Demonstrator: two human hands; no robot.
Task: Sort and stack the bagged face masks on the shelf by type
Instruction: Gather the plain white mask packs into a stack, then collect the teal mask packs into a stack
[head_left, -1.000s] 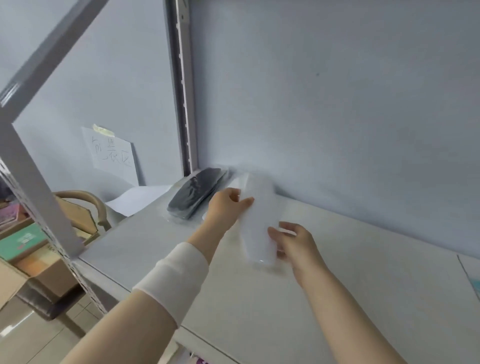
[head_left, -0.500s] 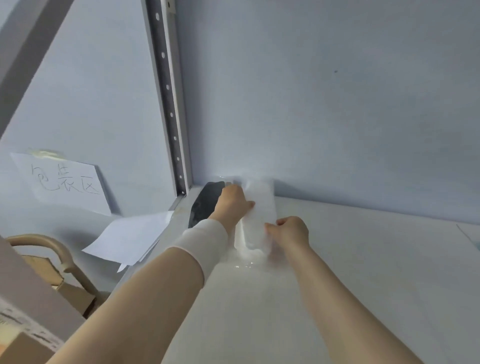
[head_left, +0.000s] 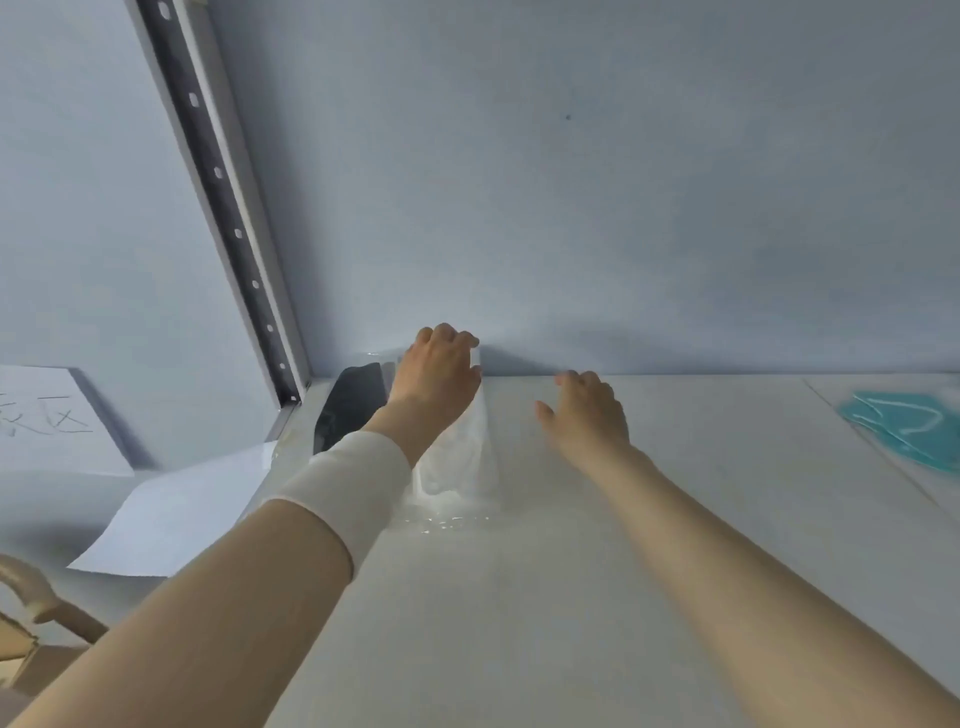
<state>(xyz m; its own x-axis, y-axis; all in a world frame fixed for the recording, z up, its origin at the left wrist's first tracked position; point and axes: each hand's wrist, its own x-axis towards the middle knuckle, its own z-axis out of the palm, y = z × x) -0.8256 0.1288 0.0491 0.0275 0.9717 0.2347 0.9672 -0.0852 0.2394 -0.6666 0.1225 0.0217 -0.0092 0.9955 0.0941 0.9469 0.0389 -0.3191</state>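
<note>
A bagged white mask (head_left: 462, 457) lies on the white shelf (head_left: 545, 597), its far end against the back wall. My left hand (head_left: 436, 374) lies on that far end, fingers bent over the bag. To its left, a bagged black mask (head_left: 348, 405) sits in the shelf's back left corner, partly hidden by my left wrist. My right hand (head_left: 587, 410) hovers off the white bag, to its right, fingers loose and holding nothing. A bagged teal mask (head_left: 909, 426) lies at the far right of the shelf.
A perforated grey upright post (head_left: 228, 208) stands at the shelf's back left corner. Loose white paper (head_left: 176, 514) lies left of the shelf, below a paper sign (head_left: 47, 421) taped to the wall. A chair back (head_left: 31, 603) shows at bottom left.
My right hand has let go of the white bag and moved right. My left hand has slid to the bag's far end at the wall. The view has shifted right, showing the teal mask.
</note>
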